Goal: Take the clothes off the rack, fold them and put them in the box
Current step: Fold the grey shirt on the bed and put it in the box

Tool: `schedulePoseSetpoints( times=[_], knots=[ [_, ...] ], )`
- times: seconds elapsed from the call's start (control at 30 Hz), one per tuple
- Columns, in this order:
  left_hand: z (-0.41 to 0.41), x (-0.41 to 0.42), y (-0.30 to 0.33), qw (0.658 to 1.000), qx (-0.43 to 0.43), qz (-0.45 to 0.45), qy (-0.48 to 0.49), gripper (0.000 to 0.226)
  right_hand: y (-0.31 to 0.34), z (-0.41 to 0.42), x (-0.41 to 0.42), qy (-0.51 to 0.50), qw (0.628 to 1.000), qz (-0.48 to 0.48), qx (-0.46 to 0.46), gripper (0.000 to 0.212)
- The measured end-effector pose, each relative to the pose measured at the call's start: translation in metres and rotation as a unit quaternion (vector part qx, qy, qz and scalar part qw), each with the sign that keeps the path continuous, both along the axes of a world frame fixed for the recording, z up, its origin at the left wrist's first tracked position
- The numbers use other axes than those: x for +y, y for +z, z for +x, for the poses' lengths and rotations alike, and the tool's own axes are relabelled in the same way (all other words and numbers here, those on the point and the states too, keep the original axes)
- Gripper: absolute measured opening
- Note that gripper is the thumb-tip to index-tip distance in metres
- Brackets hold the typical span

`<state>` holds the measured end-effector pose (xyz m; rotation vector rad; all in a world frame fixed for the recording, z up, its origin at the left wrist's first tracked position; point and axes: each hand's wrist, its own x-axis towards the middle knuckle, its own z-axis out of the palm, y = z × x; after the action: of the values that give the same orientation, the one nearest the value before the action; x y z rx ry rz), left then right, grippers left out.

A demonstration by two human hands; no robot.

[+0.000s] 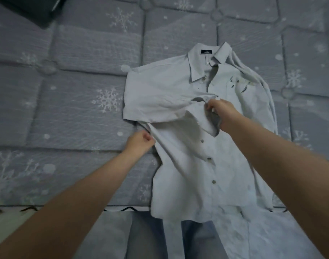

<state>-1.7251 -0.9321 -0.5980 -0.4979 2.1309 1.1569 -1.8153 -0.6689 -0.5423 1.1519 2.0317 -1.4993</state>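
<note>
A pale grey button-up shirt (193,165) lies front up on the bed, collar pointing away from me, with small leaf embroidery on its chest pocket. Its left sleeve is folded across the chest. My right hand (222,114) pinches the cuff end of that sleeve near the middle of the shirt. My left hand (139,143) grips the shirt's left side edge just below the folded sleeve. The shirt's right sleeve lies bunched along its far right side. The hem hangs slightly over the bed's front edge. No rack or box is in view.
The bed is covered by a grey quilted cover (76,94) with white snowflakes. A dark folded item (42,10) lies at the far left corner. The bed's front edge (122,209) runs below the shirt, with my legs in jeans (147,236) beneath.
</note>
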Motion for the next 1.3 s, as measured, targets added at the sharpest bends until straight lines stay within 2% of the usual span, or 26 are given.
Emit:
schedulePoseSetpoints(
  times=[0.07,0.13,0.23,0.3,0.37,0.4,0.5,0.53,0.6,0.67,0.7,0.77,0.83,0.87,0.93,1.0,1.1,1.17,1.23,1.3],
  knots=[
    [0.028,0.019,-0.011,0.999,-0.045,-0.001,-0.022,0.017,-0.015,0.005,0.028,-0.004,0.999,0.050,0.000,0.035],
    [0.053,0.034,-0.019,0.996,-0.078,0.010,-0.031,0.034,-0.030,0.011,0.044,0.009,0.993,0.120,-0.007,0.037],
    [0.081,0.048,-0.029,0.996,-0.085,0.018,-0.004,0.045,-0.049,0.025,0.055,0.054,0.970,0.235,-0.028,0.050],
    [0.091,0.050,-0.037,0.998,-0.066,-0.008,-0.010,0.033,-0.051,0.042,0.045,0.116,0.940,0.322,0.006,0.050],
    [0.097,0.049,-0.043,0.997,-0.062,-0.032,-0.041,0.020,-0.053,0.067,0.022,0.173,0.909,0.366,0.101,0.039],
    [0.101,0.046,-0.046,0.996,-0.071,-0.034,-0.049,0.022,-0.053,0.082,0.007,0.206,0.904,0.346,0.143,0.032],
    [0.108,0.031,-0.049,0.991,-0.115,-0.039,-0.064,0.029,-0.065,0.132,-0.035,0.337,0.909,0.164,0.181,0.017],
    [0.111,0.026,-0.048,0.988,-0.127,-0.050,-0.068,0.030,-0.070,0.149,-0.046,0.400,0.894,0.115,0.166,0.018],
    [0.116,0.012,-0.050,0.984,-0.146,-0.084,-0.064,0.031,-0.086,0.179,-0.063,0.518,0.849,0.058,0.088,0.034],
    [0.123,0.000,-0.050,0.975,-0.162,-0.124,-0.085,0.032,-0.099,0.202,-0.073,0.568,0.822,0.032,0.002,0.050],
    [0.126,-0.003,-0.048,0.969,-0.162,-0.149,-0.115,0.030,-0.102,0.209,-0.076,0.556,0.831,0.032,-0.005,0.049],
    [0.128,-0.005,-0.042,0.954,-0.117,-0.210,-0.180,0.022,-0.101,0.213,-0.077,0.479,0.874,0.069,0.048,0.042],
    [0.126,-0.002,-0.034,0.950,-0.009,-0.256,-0.180,0.017,-0.098,0.208,-0.074,0.389,0.910,0.112,0.089,0.045],
    [0.122,0.004,-0.029,0.950,0.058,-0.263,-0.158,0.016,-0.098,0.202,-0.070,0.367,0.921,0.108,0.074,0.049],
    [0.110,0.017,-0.023,0.939,0.184,-0.248,-0.150,0.013,-0.097,0.189,-0.059,0.376,0.923,0.074,0.012,0.048],
    [0.095,0.032,-0.023,0.918,0.259,-0.214,-0.211,0.016,-0.094,0.172,-0.047,0.401,0.913,0.076,0.001,0.040],
    [0.069,0.055,-0.033,0.893,0.279,-0.185,-0.299,0.045,-0.087,0.144,-0.031,0.354,0.913,0.173,0.102,0.040],
    [0.052,0.070,-0.035,0.870,0.283,-0.201,-0.351,0.065,-0.088,0.125,-0.021,0.291,0.924,0.195,0.153,0.060],
    [0.033,0.086,-0.036,0.846,0.289,-0.209,-0.396,0.080,-0.096,0.108,-0.007,0.275,0.938,0.172,0.125,0.072],
    [0.017,0.102,-0.036,0.823,0.297,-0.205,-0.439,0.083,-0.099,0.097,0.012,0.321,0.935,0.143,0.052,0.063]
  ],
)
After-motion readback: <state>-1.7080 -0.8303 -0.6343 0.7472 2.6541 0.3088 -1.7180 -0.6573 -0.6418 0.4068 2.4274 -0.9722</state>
